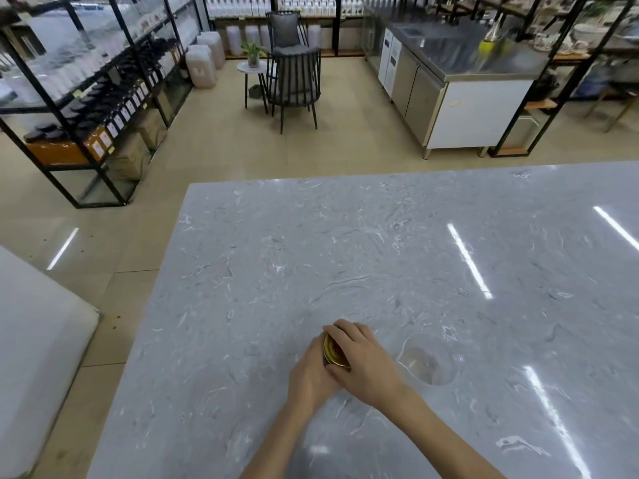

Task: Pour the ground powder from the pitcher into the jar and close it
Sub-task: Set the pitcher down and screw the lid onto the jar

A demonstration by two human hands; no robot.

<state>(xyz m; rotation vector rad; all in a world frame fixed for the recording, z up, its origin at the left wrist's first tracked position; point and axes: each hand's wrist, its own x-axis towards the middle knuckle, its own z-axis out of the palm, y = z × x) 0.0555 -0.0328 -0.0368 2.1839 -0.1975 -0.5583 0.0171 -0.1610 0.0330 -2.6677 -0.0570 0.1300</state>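
Note:
A small jar stands on the grey marble table (345,243) near its front, almost fully hidden by both hands. Only its gold lid (332,350) shows between them. My left hand (309,373) wraps around the jar's body from the left. My right hand (363,357) lies over the top with fingers curled on the gold lid. Just to the right stands a clear pitcher (428,359), seen from above, upright, with nobody touching it. Whether any powder is in it I cannot tell.
The table's left edge drops to a tiled floor, with a white block (38,347) at the lower left. Far off are black shelves (86,98) with bottles, two dark chairs (294,81) and a steel counter (460,81).

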